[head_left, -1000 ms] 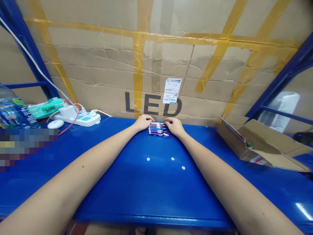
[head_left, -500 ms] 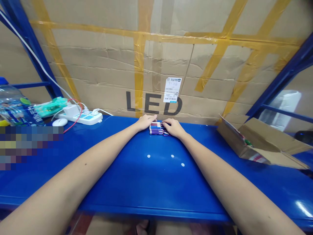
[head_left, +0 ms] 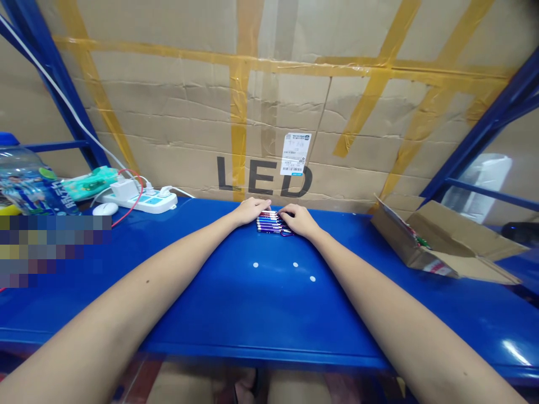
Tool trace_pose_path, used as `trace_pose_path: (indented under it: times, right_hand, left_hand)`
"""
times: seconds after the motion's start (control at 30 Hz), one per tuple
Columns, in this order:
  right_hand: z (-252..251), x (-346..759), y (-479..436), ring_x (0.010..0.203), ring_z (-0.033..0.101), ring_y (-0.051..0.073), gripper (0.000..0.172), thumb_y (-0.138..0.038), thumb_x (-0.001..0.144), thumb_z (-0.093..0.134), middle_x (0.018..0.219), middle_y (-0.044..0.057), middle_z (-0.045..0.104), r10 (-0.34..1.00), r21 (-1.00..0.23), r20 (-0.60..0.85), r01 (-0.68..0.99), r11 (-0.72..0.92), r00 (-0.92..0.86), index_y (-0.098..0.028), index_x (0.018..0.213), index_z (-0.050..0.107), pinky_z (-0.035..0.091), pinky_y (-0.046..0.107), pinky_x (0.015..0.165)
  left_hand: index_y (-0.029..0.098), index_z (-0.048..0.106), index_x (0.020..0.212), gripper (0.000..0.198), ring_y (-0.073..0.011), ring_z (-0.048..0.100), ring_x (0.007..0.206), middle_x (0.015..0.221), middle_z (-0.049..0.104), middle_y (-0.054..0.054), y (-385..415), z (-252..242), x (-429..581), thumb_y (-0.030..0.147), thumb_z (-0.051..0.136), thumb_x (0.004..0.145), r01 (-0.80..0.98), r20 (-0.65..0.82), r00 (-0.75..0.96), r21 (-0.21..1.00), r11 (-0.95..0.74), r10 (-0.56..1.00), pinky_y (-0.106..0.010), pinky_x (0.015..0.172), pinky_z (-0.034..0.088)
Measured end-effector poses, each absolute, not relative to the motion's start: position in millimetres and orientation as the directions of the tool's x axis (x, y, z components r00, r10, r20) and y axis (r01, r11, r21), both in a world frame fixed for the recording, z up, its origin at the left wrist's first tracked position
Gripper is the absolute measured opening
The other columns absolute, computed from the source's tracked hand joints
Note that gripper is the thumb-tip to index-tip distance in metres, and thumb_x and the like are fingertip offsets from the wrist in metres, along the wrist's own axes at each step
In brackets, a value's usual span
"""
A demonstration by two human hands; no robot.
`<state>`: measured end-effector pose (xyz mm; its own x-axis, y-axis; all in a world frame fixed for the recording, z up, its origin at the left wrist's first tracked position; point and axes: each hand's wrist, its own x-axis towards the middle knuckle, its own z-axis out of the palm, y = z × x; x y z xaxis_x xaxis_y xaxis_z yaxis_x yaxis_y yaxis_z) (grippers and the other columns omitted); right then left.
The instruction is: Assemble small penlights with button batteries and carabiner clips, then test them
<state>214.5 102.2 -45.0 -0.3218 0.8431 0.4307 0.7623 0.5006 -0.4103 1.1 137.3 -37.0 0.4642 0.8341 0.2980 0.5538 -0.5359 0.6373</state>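
Note:
Several slim, pen-like items point(head_left: 268, 223) in red, blue and purple lie side by side on the blue table point(head_left: 261, 314), near its back edge. My left hand point(head_left: 251, 211) rests at their upper left end, its fingers close together and pointing right. At their right end is my right hand point(head_left: 298, 219), its fingers bent inward and touching the row. Whether either hand grips one of the items is too small to tell.
A power strip point(head_left: 158, 201) with plugs and cables, a white rounded item point(head_left: 105, 209) and a large bottle point(head_left: 31, 182) are at the left. An open cardboard box point(head_left: 433, 235) stands at the right. Behind the table rises a large carton point(head_left: 181, 129) marked LED.
The camera view has shifted slightly. Both hands stay at the row of items with almost no visible movement.

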Motion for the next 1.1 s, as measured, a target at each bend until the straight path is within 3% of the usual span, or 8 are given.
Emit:
trace_pose_path:
  times: [0.43,0.53,0.67,0.87,1.1]
  right_hand:
    - [-45.1,213.2,57.8,0.099,0.066,0.019,0.023,-0.019,0.088,0.053,0.105,0.006,0.075,0.872,-0.502,0.407,0.73,0.463,-0.273,-0.02,0.091,0.076,0.047,0.031,0.093]
    - [-43.6,211.8,55.2,0.101,0.067,0.019,0.023,-0.02,0.089,0.053,0.107,0.005,0.075,0.886,-0.527,0.39,0.728,0.438,-0.251,-0.02,0.095,0.075,0.048,0.03,0.094]
    - [-38.0,221.9,60.2,0.107,0.066,0.017,0.03,-0.022,0.093,0.046,0.116,0.005,0.073,0.922,-0.391,0.345,0.865,0.313,-0.178,-0.021,0.107,0.073,0.047,0.026,0.095]
    - [-20.0,261.9,67.7,0.1,0.069,0.034,0.025,-0.019,0.082,0.056,0.106,0.022,0.072,0.981,-0.178,0.196,0.983,0.038,-0.002,-0.013,0.099,0.073,0.051,0.042,0.083]
    - [-15.7,266.7,65.9,0.102,0.068,0.034,0.029,-0.025,0.082,0.06,0.114,0.021,0.071,0.995,-0.059,0.049,0.994,0.091,-0.088,-0.014,0.106,0.07,0.05,0.039,0.082]
  left_hand:
    - [0.018,0.074,0.09,0.054,-0.0228,0.066,0.098,0.1,0.076,-0.006,91.1,-37.1,1.4,0.055,0.035,0.095,0.459,0.295,0.479,0.719,-0.522,0.827,-0.032,0.093,0.046]
    - [0.021,0.073,0.099,0.058,-0.0243,0.063,0.106,0.111,0.074,-0.005,88.2,-38.4,1.9,0.052,0.024,0.098,0.612,0.287,0.42,0.61,-0.502,0.861,-0.035,0.097,0.044]
    - [0.025,0.07,0.108,0.05,-0.0295,0.056,0.116,0.129,0.067,-0.006,92.7,-39.0,-8.8,0.044,0.024,0.099,0.788,0.315,0.343,0.416,-0.454,0.885,-0.046,0.104,0.037]
    - [0.021,0.068,0.095,0.021,-0.0311,0.054,0.115,0.115,0.068,-0.012,99.5,-32.2,-44.8,0.032,0.052,0.085,0.886,0.319,0.282,0.276,-0.373,0.905,-0.042,0.103,0.039]
    - [0.017,0.064,0.094,0.021,-0.0355,0.056,0.113,0.115,0.065,-0.02,96.0,-21.3,-45.6,0.032,0.056,0.082,0.922,0.233,0.315,0.157,-0.355,0.92,-0.046,0.1,0.042]
